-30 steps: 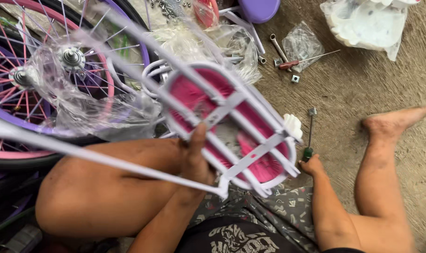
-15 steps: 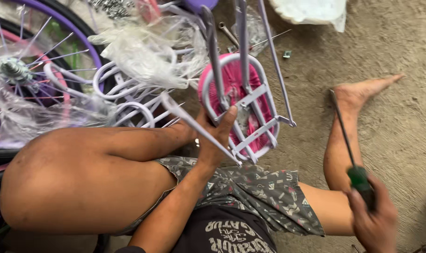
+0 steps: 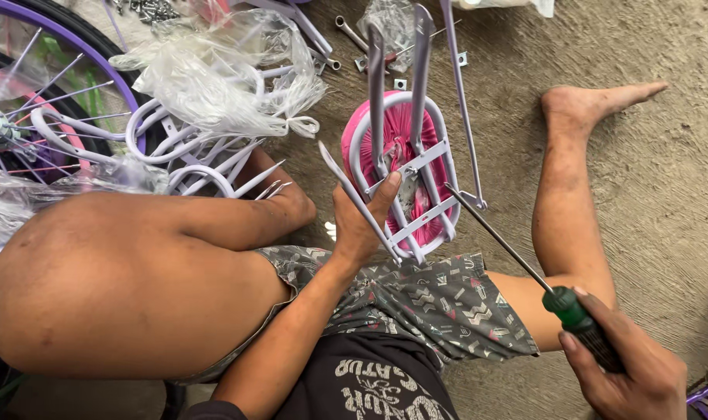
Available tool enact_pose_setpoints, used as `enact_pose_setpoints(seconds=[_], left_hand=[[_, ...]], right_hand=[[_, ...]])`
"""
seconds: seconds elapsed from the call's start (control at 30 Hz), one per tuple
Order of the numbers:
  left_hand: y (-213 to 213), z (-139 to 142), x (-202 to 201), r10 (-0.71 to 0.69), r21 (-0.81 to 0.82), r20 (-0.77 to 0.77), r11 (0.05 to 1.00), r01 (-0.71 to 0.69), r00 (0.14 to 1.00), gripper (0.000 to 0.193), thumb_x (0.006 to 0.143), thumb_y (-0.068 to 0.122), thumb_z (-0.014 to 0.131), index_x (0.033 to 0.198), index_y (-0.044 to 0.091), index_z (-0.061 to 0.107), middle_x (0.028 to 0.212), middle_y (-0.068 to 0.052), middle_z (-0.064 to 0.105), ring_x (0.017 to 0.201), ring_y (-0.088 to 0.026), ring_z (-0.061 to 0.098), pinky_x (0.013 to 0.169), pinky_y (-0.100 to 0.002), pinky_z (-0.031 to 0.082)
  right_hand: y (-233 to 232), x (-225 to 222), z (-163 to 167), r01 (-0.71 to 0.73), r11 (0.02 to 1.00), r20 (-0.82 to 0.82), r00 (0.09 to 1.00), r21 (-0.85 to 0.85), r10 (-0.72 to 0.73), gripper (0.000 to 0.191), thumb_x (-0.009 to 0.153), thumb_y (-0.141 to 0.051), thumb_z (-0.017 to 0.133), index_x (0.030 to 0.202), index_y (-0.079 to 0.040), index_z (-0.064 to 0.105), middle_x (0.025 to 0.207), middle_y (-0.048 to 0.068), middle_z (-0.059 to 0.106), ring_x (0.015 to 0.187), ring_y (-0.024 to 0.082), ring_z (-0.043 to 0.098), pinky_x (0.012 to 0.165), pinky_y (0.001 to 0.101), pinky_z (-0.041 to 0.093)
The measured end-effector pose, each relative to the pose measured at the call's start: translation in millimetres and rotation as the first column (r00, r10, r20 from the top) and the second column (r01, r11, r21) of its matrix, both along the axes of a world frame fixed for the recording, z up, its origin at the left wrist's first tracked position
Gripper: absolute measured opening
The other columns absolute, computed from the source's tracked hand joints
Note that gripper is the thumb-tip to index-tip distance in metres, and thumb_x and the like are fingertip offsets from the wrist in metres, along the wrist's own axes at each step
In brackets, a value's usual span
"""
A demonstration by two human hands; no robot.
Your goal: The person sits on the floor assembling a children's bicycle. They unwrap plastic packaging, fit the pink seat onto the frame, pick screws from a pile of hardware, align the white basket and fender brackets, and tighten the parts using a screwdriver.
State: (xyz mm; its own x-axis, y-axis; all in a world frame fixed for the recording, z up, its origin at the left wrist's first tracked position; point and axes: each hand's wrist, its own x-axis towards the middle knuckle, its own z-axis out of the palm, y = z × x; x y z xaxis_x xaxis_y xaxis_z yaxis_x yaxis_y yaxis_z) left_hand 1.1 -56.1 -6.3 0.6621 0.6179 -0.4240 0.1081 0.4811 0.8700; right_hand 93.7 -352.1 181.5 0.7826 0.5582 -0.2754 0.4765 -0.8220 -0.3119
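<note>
Between the knees, left fingers (image 3: 369, 204) clasp the rack (image 3: 404, 167); right fingers (image 3: 583, 327) grip the screwdriver (image 3: 525, 260)

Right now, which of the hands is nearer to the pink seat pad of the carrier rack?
Left. The left hand grips the rack's white frame beside the pink seat pad; the right hand holds the screwdriver lower right.
</note>
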Motion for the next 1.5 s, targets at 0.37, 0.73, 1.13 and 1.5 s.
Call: enact_pose_setpoints(seconds=[0.37,0.73,1.13,1.5], left_hand=[[15,-3,-15,0.051,0.013,0.029,0.999,-0.052,0.998,0.042,0.094,0.037,0.077,0.111,0.0,0.065,0.091,-0.004,0.07,0.081,-0.011,0.064,0.074,-0.03,0.054],[15,-8,-18,0.011,0.099,-0.047,0.995,-0.007,0.999,0.043,0.092,0.04,0.077,0.104,0.001,0.063,0.085,-0.005,0.069,0.077,-0.013,0.066,0.071,-0.031,0.055],[9,-10,-15,-0.018,0.059,-0.063,0.998,0.022,0.998,0.046,0.089,0.039,0.079,0.11,0.001,0.064,0.088,-0.005,0.071,0.077,-0.014,0.067,0.071,-0.032,0.056],[2,-6,-18,-0.094,0.153,-0.083,0.982,0.106,0.992,0.058,0.089,0.049,0.077,0.117,0.0,0.063,0.095,-0.011,0.077,0.087,-0.018,0.076,0.079,-0.034,0.061]], right_hand=[[56,14,-5,-0.145,0.989,-0.043,0.989,-0.006,0.144,0.051,0.081,-0.016,0.079,0.13,-0.005,0.069,0.099,0.013,0.075,0.085,0.021,0.075,0.076,0.0332,0.058],[63,16,-9,-0.145,0.989,-0.089,0.986,-0.004,0.144,0.051,0.079,-0.017,0.08,0.128,-0.005,0.069,0.095,0.011,0.074,0.08,0.019,0.075,0.073,0.0319,0.058],[45,16,-9,-0.072,0.992,-0.172,0.984,-0.102,0.053,0.057,0.075,-0.023,0.083,0.125,-0.003,0.065,0.095,0.015,0.077,0.085,0.022,0.078,0.072,0.0348,0.061],[18,10,-8,-0.036,0.99,-0.105,0.994,-0.139,0.021,0.056,0.072,-0.025,0.086,0.119,-0.003,0.067,0.088,0.016,0.076,0.08,0.023,0.078,0.071,0.0349,0.061]])
